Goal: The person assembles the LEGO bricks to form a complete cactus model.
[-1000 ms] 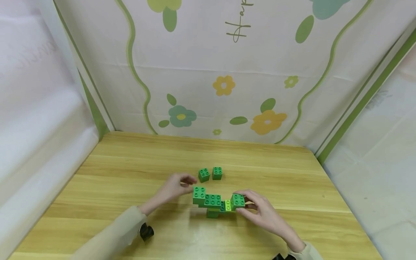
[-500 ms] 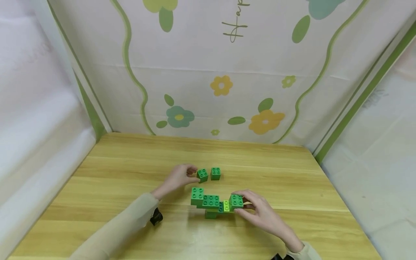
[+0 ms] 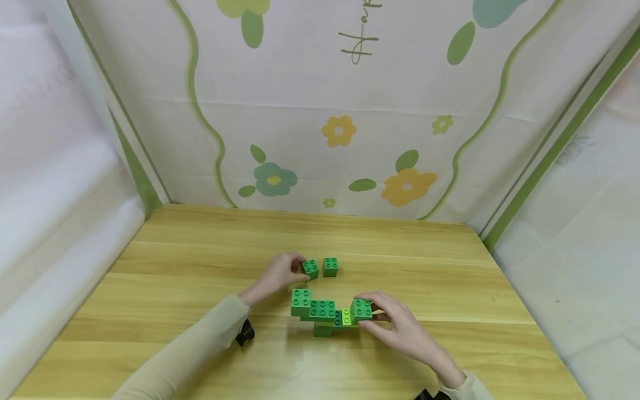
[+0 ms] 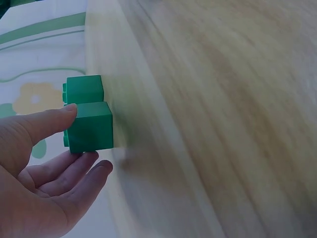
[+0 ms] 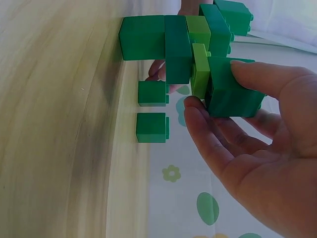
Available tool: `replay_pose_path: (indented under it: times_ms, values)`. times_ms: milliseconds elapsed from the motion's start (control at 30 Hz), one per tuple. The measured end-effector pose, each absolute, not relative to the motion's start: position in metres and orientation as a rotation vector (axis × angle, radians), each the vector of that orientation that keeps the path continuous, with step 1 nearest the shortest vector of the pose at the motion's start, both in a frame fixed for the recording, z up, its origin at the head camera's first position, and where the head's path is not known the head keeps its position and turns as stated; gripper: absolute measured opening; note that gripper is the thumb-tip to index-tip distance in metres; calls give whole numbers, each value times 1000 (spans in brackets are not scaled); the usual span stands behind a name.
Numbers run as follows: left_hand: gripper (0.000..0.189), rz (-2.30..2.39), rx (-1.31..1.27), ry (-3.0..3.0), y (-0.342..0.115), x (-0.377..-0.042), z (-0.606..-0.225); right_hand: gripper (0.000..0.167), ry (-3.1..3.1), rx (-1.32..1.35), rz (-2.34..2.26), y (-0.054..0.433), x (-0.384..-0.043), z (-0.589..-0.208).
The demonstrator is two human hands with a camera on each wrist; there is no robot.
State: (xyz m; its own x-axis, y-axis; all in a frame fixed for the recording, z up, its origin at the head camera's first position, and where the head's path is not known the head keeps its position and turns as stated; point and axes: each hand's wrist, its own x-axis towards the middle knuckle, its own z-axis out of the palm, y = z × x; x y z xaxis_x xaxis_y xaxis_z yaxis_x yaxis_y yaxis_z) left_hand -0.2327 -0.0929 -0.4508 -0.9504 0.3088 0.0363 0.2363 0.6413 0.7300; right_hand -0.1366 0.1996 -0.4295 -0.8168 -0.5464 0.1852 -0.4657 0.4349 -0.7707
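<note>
My left hand [image 3: 279, 273] has its thumb and fingers around a small green toy brick [image 3: 310, 269], with the thumb on one side and fingertips at the opposite side. In the left wrist view, this brick [image 4: 91, 128] sits at the thumb tip [image 4: 71, 107]. My right hand [image 3: 400, 325] pinches the square green brick [image 5: 232, 89] at the right end of a built brick piece [image 3: 322, 309]. That piece has green, dark green and lime bricks, with a raised brick on its left end and one supporting brick below the middle.
A second loose green brick [image 3: 330, 266] stands just right of the one at my left hand. All stand on a wooden table [image 3: 200, 250]. A white floral cloth [image 3: 300, 83] hangs behind the table, with more white cloth [image 3: 50, 139] at the sides.
My left hand has moved right and away from me, from beside the built piece to the left loose brick, closing its fingers around it. My right hand keeps its hold.
</note>
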Motion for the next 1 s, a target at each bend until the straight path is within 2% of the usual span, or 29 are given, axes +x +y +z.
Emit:
replay_pose_path:
  times_ms: [467,1000]
  values:
    - [34,1264,442,2743,-98,-229,-453,38,2563,-925,-1349,198,-136,-429]
    - [41,1423,720,2490,-107,-214,-420,40,2587,-917,-1325,194,-137,-429]
